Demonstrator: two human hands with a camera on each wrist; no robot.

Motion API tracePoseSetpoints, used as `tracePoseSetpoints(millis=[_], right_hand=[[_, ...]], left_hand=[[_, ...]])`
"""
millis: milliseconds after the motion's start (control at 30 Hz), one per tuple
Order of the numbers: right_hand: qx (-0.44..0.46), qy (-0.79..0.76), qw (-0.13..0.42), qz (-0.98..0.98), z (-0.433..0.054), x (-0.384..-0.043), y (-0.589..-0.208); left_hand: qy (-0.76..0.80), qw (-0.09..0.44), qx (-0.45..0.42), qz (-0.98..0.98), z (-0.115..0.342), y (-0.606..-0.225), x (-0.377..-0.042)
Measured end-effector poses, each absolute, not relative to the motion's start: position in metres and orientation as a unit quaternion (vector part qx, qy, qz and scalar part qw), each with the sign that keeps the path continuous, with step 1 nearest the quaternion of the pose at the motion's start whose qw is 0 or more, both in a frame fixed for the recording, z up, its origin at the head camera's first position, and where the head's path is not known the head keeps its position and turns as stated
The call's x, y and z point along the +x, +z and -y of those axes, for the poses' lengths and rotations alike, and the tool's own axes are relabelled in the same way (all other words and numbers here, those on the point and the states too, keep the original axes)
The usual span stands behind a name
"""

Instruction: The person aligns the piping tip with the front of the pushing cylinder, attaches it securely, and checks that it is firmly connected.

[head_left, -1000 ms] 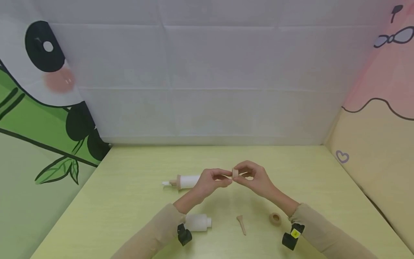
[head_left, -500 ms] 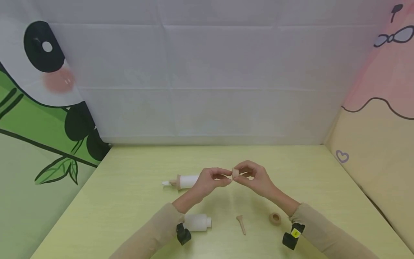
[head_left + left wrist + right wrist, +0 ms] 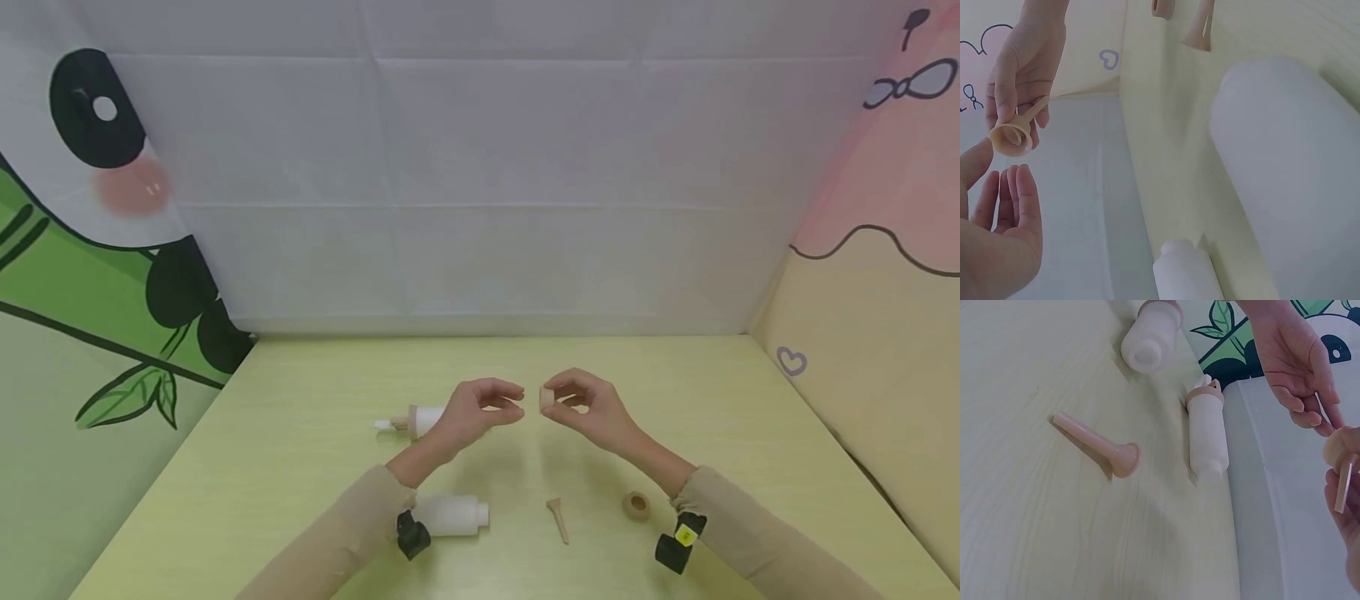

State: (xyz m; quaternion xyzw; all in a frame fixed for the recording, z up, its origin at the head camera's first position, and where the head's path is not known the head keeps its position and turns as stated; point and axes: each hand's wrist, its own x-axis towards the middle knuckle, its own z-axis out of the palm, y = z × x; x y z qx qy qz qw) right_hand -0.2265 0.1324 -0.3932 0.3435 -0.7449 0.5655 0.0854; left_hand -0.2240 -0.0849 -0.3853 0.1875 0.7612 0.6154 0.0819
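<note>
My right hand [image 3: 600, 408] pinches a small beige cap [image 3: 547, 399] between thumb and fingers, held above the table. In the left wrist view the cap [image 3: 1012, 139] looks like a shallow cup with a ring inside, and a narrow stem sticks out behind it. Holding nothing, my left hand [image 3: 478, 412] is just left of the cap, its fingers loosely bent and a small gap between. Behind the left wrist lies a white bottle [image 3: 428, 421] with a beige collar and a white tip. A second white bottle [image 3: 454, 517] lies nearer, partly hidden by the left sleeve.
A beige trumpet-shaped tube [image 3: 558, 520] lies on the pale yellow table [image 3: 300, 500], between the nearer bottle and a beige ring [image 3: 637, 506] beside the right wrist. A white cloth wall [image 3: 480, 208] stands behind the table, with printed panels at both sides.
My left hand has drawn back to the left, away from the cap that its fingertips were close against. The right hand keeps pinching the cap in nearly the same spot.
</note>
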Motion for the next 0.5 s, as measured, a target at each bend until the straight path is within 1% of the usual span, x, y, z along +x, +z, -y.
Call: tracePoseSetpoints(millis=[200,500], right_hand=[[0.336,0.557,0.086,0.755,-0.129,-0.217,-0.377],[0.338,0.556,0.088,0.754,-0.129,-0.216,-0.380]], left_hand=[[0.599,0.066,0.192,-0.775,0.098,-0.382,-0.229],[0.558,0.048,0.198,-0.804,0.122,-0.377,-0.236]])
